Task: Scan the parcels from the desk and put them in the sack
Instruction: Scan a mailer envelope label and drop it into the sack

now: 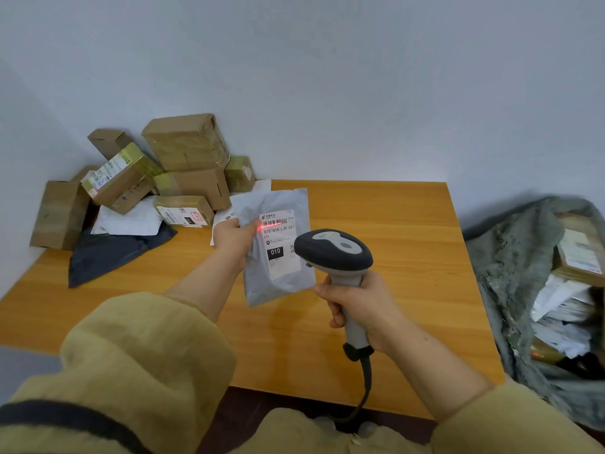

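Observation:
My left hand (234, 239) grips a flat grey mailer parcel (278, 280) by its left edge, held above the wooden desk (393, 224) with its white label facing me. A red scan line lies across the label's barcode. My right hand (363, 306) grips the handle of a grey and black barcode scanner (334, 249), whose head points at the label from just to the right. A grey sack (514, 273) stands open at the desk's right side with several parcels inside.
A pile of several cardboard boxes (186, 142) fills the desk's far left corner against the wall. White mailers (131, 221) and a dark mailer (108, 253) lie in front of it. The scanner's cable (365, 388) hangs over the desk's near edge.

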{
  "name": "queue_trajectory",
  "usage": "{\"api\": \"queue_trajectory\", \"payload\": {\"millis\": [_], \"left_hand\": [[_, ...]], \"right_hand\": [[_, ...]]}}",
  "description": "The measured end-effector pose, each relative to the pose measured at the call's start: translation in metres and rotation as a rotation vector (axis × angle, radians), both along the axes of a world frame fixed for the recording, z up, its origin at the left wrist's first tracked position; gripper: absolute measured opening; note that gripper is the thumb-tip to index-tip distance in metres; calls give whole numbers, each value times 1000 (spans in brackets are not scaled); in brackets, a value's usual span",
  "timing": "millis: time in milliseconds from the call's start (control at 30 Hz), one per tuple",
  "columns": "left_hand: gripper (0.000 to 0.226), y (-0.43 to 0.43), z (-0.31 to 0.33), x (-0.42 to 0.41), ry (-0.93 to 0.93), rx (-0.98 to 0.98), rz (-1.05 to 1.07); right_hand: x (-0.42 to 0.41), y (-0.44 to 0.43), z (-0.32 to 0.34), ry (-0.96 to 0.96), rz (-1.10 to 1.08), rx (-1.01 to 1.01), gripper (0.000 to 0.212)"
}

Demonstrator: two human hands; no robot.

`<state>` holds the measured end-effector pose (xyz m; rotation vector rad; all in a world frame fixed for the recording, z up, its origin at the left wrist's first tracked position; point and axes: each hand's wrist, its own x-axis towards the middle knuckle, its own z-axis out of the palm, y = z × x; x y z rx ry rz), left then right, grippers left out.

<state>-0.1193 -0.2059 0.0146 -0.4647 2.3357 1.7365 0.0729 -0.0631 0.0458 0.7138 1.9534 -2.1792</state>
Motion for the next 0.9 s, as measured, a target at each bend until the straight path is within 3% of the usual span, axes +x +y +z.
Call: {"api": "queue_trajectory", "payload": {"millis": [133,367,633,900], "left_hand": [[19,6,-7,-4,-59,54,-12],[16,75,-28,13,-237,214,-156],[20,218,-25,89,-311,264,-381],[17,400,-60,196,-331,122,-580]], "right_hand": [[3,1,-6,-2,-66,-44,10],[24,36,-15,-58,-345,-174,17],[78,124,-30,-5,-627,-304,13],[183,267,-60,-38,-824,-364,9]]}}
